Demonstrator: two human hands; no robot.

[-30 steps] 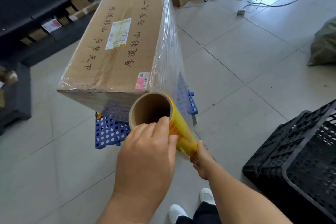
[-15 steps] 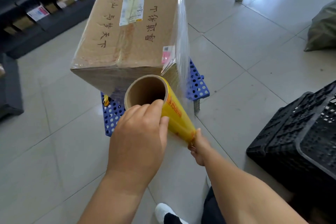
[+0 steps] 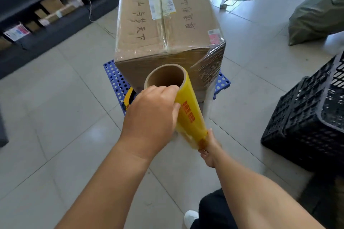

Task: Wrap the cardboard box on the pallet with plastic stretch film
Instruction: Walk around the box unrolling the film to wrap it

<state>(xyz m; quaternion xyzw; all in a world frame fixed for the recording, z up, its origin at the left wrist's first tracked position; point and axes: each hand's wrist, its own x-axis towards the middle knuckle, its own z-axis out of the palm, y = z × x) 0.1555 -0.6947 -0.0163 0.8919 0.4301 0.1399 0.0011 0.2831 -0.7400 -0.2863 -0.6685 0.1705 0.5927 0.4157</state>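
Two hands hold the yellow stretch-film roll [image 3: 188, 111] at centre frame: left hand [image 3: 152, 115] fingers curled over its top rim, right hand [image 3: 209, 147] pinching its lower end. The brown cardboard box [image 3: 165, 24] sits on the blue perforated pallet [image 3: 116, 82]; slack could wrinkle the clear film [image 3: 209, 72].

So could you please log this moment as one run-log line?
left hand: grips film roll top | right hand: grips roll bottom | film: stretched to cardboard box corner | box: on blue pallet
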